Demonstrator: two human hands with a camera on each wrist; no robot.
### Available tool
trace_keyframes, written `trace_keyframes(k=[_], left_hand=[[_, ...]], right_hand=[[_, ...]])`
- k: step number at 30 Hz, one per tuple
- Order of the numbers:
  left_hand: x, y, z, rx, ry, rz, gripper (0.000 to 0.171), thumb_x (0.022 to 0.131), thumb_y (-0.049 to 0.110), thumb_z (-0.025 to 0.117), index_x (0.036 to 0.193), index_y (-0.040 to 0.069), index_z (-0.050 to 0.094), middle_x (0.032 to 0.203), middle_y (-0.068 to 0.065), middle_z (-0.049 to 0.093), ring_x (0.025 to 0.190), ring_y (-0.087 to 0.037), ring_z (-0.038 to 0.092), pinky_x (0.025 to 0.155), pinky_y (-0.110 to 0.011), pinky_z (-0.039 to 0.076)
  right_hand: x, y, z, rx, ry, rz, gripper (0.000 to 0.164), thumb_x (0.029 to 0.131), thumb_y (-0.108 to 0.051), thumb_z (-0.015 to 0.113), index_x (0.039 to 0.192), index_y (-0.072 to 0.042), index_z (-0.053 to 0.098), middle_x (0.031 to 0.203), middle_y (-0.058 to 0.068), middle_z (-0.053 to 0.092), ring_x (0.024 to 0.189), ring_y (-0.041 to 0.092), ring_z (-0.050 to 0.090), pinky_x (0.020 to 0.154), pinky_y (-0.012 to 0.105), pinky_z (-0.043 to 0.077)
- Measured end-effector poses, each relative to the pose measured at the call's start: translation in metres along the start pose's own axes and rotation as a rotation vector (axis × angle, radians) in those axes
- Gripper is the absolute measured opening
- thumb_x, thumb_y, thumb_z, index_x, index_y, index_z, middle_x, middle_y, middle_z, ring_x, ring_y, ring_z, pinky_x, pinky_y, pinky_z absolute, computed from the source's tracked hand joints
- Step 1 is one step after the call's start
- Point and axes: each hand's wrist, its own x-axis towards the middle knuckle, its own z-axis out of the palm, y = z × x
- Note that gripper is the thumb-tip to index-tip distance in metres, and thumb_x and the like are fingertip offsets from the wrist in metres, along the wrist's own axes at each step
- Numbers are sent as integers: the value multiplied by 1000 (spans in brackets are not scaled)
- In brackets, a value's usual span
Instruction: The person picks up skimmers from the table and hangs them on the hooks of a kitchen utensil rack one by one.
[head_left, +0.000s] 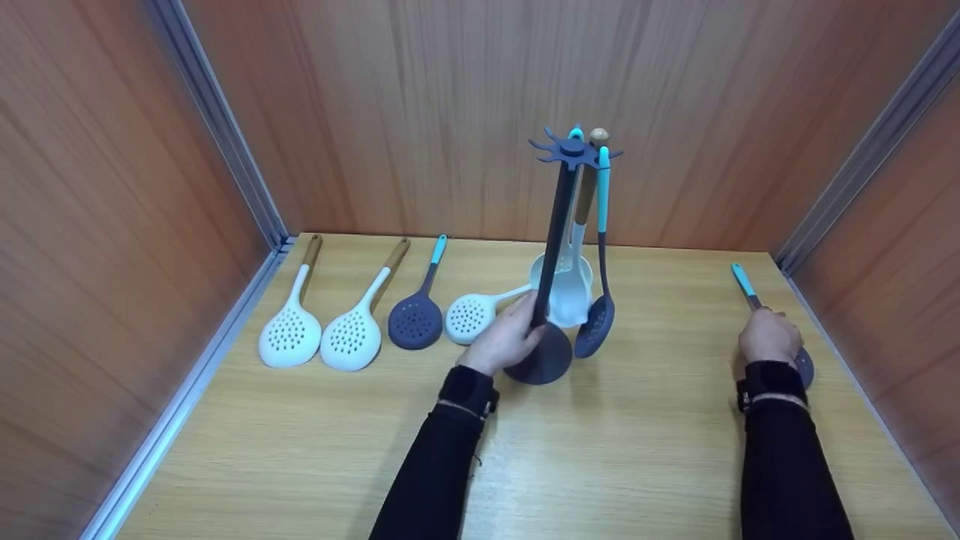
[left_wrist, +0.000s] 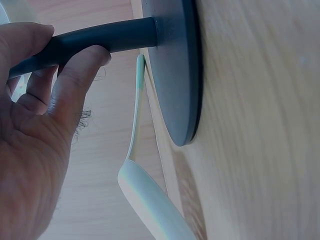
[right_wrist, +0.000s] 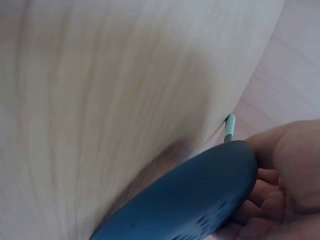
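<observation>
My left hand grips the lower post of a dark utensil stand, thumb and fingers around it in the left wrist view. The round base is tilted. From the stand's hooked top hang a white ladle with a brown handle, a dark slotted spoon with a turquoise handle, and another pale utensil partly hidden behind. At the far right, my right hand holds a dark skimmer by its neck, close over the table, its turquoise handle end pointing to the back.
To the left lie two white skimmers with brown handles and a dark skimmer with a turquoise handle. A smaller white skimmer lies beside my left hand. Wooden panels with metal edges enclose the table at back and sides.
</observation>
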Motion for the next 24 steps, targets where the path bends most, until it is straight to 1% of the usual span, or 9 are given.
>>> trace_keyframes(k=[3, 6, 8, 11, 12, 16, 19, 24], left_hand=[[0, 0, 0, 2, -2, -10, 54, 98, 21, 56, 146, 28, 33, 130, 3, 52, 124, -8, 49, 105, -29, 41], [0, 1, 0, 5, -10, -21, 58, 98, 22, 55, 150, 29, 28, 137, 2, 50, 128, -8, 47, 108, -29, 39], [0, 1, -1, 0, -16, -30, 61, 99, 23, 55, 151, 29, 26, 141, 2, 47, 130, -9, 45, 109, -29, 37], [0, 2, -1, -3, -20, -35, 61, 98, 23, 55, 151, 30, 25, 143, 2, 46, 131, -9, 45, 109, -30, 37], [0, 2, -1, -4, -18, -33, 60, 98, 22, 56, 150, 30, 27, 141, 2, 47, 130, -9, 45, 109, -30, 38], [0, 1, -1, 19, 7, 27, 49, 98, 20, 57, 142, 23, 37, 129, 1, 53, 122, -8, 50, 104, -28, 42], [0, 1, -1, 36, 22, 59, 47, 97, 19, 57, 140, 19, 39, 127, 0, 52, 121, -8, 49, 103, -27, 42], [-1, 1, -1, 23, 12, 31, 53, 98, 19, 57, 145, 23, 34, 135, 1, 50, 127, -8, 47, 106, -28, 40]], right_hand=[[-3, -1, 0, -11, 11, -1, 29, 95, -2, 38, 106, 20, 54, 98, 39, 55, 84, 51, 58, 59, 51, 47], [-4, -4, -1, -28, 19, -1, 29, 95, -2, 39, 100, 18, 59, 93, 36, 57, 78, 46, 60, 55, 48, 47], [-5, -5, -2, -43, 18, 1, 29, 94, -2, 40, 98, 17, 61, 91, 35, 59, 76, 44, 60, 53, 47, 47], [-4, -6, -3, -58, 4, 11, 28, 94, -3, 40, 97, 16, 61, 90, 33, 60, 75, 41, 61, 53, 46, 47], [-4, -6, -4, -59, 0, 17, 28, 94, -3, 40, 97, 16, 61, 91, 33, 60, 76, 41, 61, 53, 47, 47], [-4, -6, -5, -46, -19, 46, 26, 92, -3, 43, 96, 17, 60, 91, 34, 59, 77, 42, 61, 52, 47, 48], [-4, -5, -6, -19, -20, 66, 23, 89, -2, 45, 90, 14, 61, 90, 33, 59, 78, 43, 61, 52, 46, 47], [-7, -8, -7, 11, -21, 98, 19, 89, -3, 47, 85, 7, 62, 88, 30, 60, 80, 43, 60, 52, 46, 46]])
